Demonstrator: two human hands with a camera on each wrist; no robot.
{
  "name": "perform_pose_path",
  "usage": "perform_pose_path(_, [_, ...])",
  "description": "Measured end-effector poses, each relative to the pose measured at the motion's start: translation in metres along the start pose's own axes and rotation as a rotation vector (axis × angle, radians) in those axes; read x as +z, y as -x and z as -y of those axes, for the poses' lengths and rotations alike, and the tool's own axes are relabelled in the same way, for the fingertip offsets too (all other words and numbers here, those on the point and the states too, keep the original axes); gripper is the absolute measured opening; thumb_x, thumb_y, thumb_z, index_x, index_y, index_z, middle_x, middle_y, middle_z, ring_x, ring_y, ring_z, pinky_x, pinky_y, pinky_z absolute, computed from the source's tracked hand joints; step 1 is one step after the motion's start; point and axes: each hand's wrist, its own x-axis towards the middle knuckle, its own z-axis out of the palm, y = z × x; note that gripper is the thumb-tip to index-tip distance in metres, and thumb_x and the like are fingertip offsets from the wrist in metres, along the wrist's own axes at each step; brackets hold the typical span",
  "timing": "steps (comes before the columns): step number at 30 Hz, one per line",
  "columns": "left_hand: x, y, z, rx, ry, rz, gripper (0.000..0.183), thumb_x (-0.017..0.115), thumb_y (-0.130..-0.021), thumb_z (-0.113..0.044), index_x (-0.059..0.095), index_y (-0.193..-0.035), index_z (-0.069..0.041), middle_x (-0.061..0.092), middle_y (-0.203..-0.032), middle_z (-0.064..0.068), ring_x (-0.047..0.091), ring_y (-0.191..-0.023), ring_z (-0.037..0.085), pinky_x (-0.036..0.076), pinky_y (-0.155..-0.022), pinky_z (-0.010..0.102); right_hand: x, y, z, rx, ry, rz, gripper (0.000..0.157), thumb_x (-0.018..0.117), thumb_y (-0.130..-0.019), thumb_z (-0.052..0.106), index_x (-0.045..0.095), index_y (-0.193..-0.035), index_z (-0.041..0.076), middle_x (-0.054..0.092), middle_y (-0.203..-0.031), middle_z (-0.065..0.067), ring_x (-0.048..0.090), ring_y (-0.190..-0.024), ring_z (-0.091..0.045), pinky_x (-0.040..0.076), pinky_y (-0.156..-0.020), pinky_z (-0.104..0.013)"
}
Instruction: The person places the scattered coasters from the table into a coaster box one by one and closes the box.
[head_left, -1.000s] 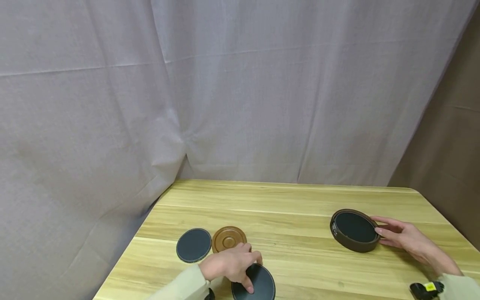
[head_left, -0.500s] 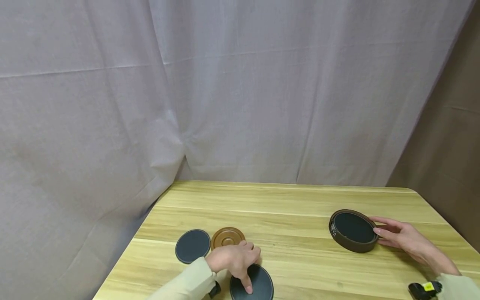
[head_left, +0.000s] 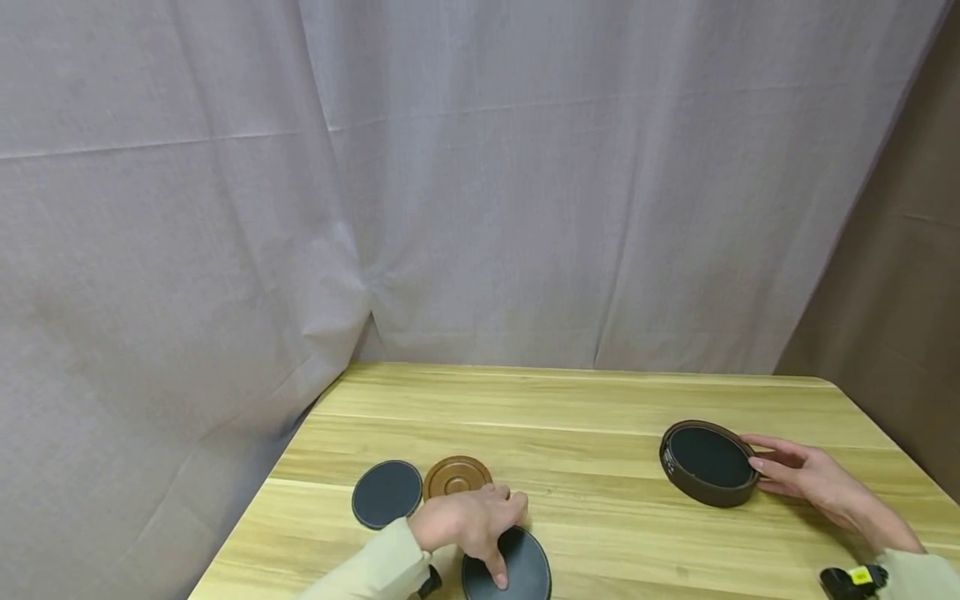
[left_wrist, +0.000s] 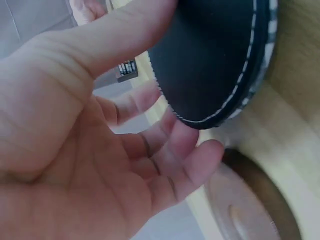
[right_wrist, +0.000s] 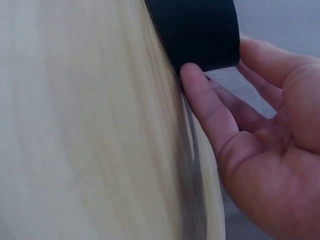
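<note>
My left hand pinches a round black coaster near the table's front edge. In the left wrist view the thumb lies on the face of this coaster, which has white stitching, and the fingertips are at its rim. On the right, my right hand grips the side of a round dark brown holder, thumb at the top of the rim. A black disc lies inside that holder. In the right wrist view, fingers touch the holder's dark side wall; its inside is hidden there.
Another black coaster lies flat at the left. Beside it is a brown wooden disc with ring grooves, partly covered by my left hand. The wooden table ends at a grey curtain behind.
My left wrist and sleeve have shifted slightly to the right, with the thumb still on the coaster. The right hand and the holder have stayed in place.
</note>
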Motion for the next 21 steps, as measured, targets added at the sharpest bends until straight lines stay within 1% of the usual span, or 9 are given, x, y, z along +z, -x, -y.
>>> perform_pose_path(3, [-0.006, 0.003, -0.002, 0.026, 0.026, -0.021, 0.05, 0.083, -0.075, -0.04, 0.05, -0.111, -0.028, 0.047, -0.101, -0.009, 0.042, -0.09, 0.004, 0.043, -0.078, 0.019, -0.001, -0.001, 0.001, 0.003, 0.005, -0.002, 0.045, 0.058, -0.099, 0.014, 0.049, -0.144, 0.013, 0.059, -0.11, 0.027, 0.064, -0.1, 0.003, 0.057, -0.084, -0.027])
perform_pose_path(7, [-0.013, 0.006, -0.001, 0.099, 0.051, -0.039, 0.035, 0.076, -0.084, -0.031, 0.056, -0.112, -0.031, 0.048, -0.102, -0.01, 0.043, -0.086, 0.004, 0.043, -0.075, 0.018, -0.002, -0.001, 0.001, 0.001, 0.013, -0.004, 0.047, 0.058, -0.099, 0.015, 0.048, -0.145, 0.011, 0.059, -0.11, 0.027, 0.064, -0.1, 0.002, 0.057, -0.084, -0.027])
perform_pose_path(9, [-0.016, 0.007, 0.0, 0.134, 0.058, -0.037, 0.032, 0.073, -0.087, -0.027, 0.057, -0.114, -0.032, 0.049, -0.103, -0.01, 0.044, -0.085, 0.003, 0.043, -0.074, 0.017, -0.002, -0.001, 0.001, -0.004, 0.01, 0.006, 0.046, 0.057, -0.1, 0.014, 0.047, -0.145, 0.01, 0.06, -0.11, 0.027, 0.065, -0.101, 0.002, 0.057, -0.084, -0.027])
perform_pose_path(13, [-0.021, 0.006, 0.002, 0.2, 0.081, -0.008, 0.029, 0.068, -0.092, -0.021, 0.056, -0.116, -0.031, 0.05, -0.102, -0.01, 0.045, -0.087, 0.002, 0.044, -0.075, 0.016, -0.001, 0.0, 0.0, -0.009, 0.005, 0.02, 0.045, 0.057, -0.1, 0.014, 0.048, -0.145, 0.011, 0.06, -0.111, 0.029, 0.065, -0.101, 0.002, 0.057, -0.084, -0.026])
perform_pose_path(16, [-0.025, 0.005, 0.004, 0.273, 0.106, 0.004, 0.028, 0.066, -0.094, -0.017, 0.057, -0.118, -0.027, 0.052, -0.096, -0.01, 0.044, -0.085, 0.001, 0.043, -0.076, 0.015, -0.001, 0.0, 0.0, -0.01, 0.001, 0.019, 0.045, 0.056, -0.1, 0.014, 0.049, -0.144, 0.013, 0.06, -0.111, 0.03, 0.064, -0.101, 0.003, 0.057, -0.084, -0.026])
perform_pose_path(18, [-0.027, 0.004, 0.006, 0.329, 0.137, 0.008, 0.028, 0.064, -0.095, -0.015, 0.057, -0.12, -0.024, 0.051, -0.088, -0.009, 0.042, -0.079, 0.001, 0.041, -0.073, 0.013, -0.001, 0.0, 0.0, -0.015, 0.0, 0.021, 0.045, 0.056, -0.1, 0.014, 0.048, -0.144, 0.012, 0.059, -0.111, 0.03, 0.064, -0.101, 0.003, 0.057, -0.084, -0.025])
perform_pose_path(21, [-0.029, 0.004, 0.008, 0.387, 0.209, 0.008, 0.026, 0.059, -0.097, -0.011, 0.057, -0.121, -0.02, 0.045, -0.077, -0.008, 0.038, -0.066, 0.001, 0.038, -0.067, 0.012, -0.001, 0.001, 0.0, -0.024, -0.007, 0.028, 0.044, 0.056, -0.1, 0.013, 0.049, -0.144, 0.012, 0.06, -0.112, 0.029, 0.064, -0.101, 0.003, 0.057, -0.084, -0.026])
